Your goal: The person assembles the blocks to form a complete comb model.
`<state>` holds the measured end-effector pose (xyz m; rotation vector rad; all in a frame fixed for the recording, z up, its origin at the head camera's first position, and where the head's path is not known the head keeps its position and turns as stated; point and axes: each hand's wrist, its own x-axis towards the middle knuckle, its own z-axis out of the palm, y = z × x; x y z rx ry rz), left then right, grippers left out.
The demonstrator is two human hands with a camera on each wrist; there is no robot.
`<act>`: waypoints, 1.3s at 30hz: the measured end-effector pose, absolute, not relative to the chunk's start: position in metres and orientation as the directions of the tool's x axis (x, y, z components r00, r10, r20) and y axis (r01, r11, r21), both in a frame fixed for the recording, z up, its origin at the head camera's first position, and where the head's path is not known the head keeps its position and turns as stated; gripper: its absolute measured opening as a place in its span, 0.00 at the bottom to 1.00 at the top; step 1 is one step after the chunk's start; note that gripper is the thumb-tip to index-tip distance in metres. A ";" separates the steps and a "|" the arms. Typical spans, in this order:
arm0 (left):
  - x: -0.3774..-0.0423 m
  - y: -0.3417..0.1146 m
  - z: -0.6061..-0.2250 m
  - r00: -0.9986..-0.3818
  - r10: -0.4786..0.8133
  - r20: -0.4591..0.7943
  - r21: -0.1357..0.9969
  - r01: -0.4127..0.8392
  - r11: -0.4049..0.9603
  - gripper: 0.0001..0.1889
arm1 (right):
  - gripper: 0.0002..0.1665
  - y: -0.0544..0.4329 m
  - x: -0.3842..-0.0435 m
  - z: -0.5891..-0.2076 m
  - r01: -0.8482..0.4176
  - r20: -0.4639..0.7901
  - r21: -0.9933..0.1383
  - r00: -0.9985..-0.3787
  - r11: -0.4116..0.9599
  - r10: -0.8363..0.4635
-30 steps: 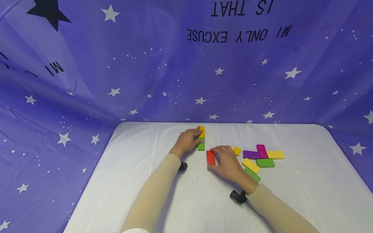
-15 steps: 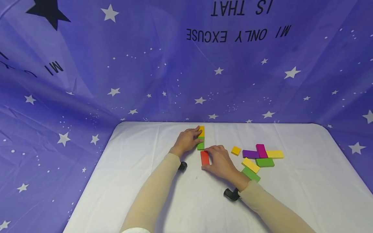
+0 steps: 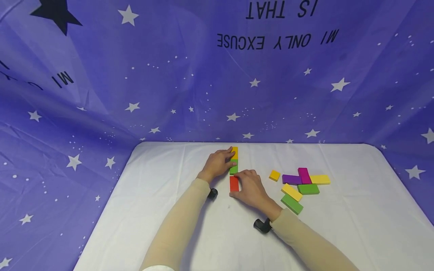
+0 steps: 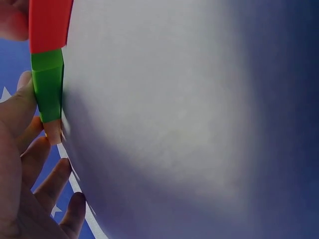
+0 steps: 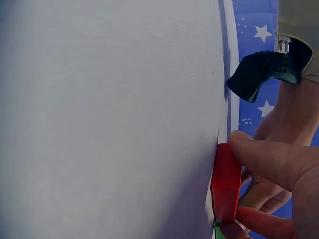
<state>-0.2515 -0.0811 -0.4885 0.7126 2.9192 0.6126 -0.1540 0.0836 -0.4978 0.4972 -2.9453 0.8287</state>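
My left hand [image 3: 217,165] rests against a short row at the middle back, its fingers at the orange block [image 3: 234,152] and its thumb touching the green block [image 3: 233,169]. In the left wrist view its other fingers are spread beside the row. A red block [image 3: 234,184] lies flat at the near end, lined up with the green block [image 4: 48,84] and very close to it. My right hand [image 3: 252,190] pinches the red block [image 5: 227,184] lengthwise, thumb at the near end and fingers at the far end.
Right of my hands lie a small orange square block [image 3: 274,175], a purple block [image 3: 291,179], a magenta block [image 3: 304,175], and several yellow and green blocks [image 3: 308,189]. The white-covered table [image 3: 359,210] ends at a purple star-patterned cloth [image 3: 203,94] behind.
My right hand has slid the red block leftwards, from right of the row to in line below the green block. My left hand has stayed in place.
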 end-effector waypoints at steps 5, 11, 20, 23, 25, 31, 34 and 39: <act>-0.251 -0.081 -0.488 -0.891 0.454 0.011 0.397 0.420 0.816 0.30 | 0.40 0.081 -0.154 -0.498 -0.299 0.119 -0.501 -0.953 0.812 -0.278; -0.251 -0.081 -0.489 -0.893 0.449 0.006 0.391 0.416 0.821 0.30 | 0.40 0.078 -0.155 -0.500 -0.290 0.133 -0.494 -0.957 0.820 -0.259; -0.252 -0.081 -0.490 -0.891 0.454 0.017 0.387 0.425 0.819 0.30 | 0.39 0.078 -0.157 -0.501 -0.261 0.122 -0.508 -0.965 0.821 -0.231; -0.252 -0.081 -0.490 -0.889 0.457 0.020 0.388 0.428 0.816 0.30 | 0.38 0.079 -0.157 -0.501 -0.251 0.115 -0.512 -0.968 0.821 -0.224; -0.252 -0.081 -0.490 -0.889 0.458 0.021 0.387 0.429 0.816 0.30 | 0.38 0.079 -0.158 -0.500 -0.252 0.120 -0.516 -0.968 0.819 -0.222; -0.253 -0.081 -0.490 -0.889 0.457 0.023 0.386 0.430 0.817 0.30 | 0.38 0.079 -0.159 -0.499 -0.254 0.127 -0.512 -0.967 0.821 -0.220; -0.253 -0.081 -0.490 -0.890 0.455 0.023 0.382 0.428 0.819 0.30 | 0.38 0.079 -0.159 -0.498 -0.253 0.128 -0.515 -0.967 0.819 -0.219; -0.253 -0.081 -0.491 -0.888 0.459 0.022 0.380 0.432 0.818 0.30 | 0.39 0.077 -0.158 -0.497 -0.232 0.111 -0.527 -0.972 0.817 -0.205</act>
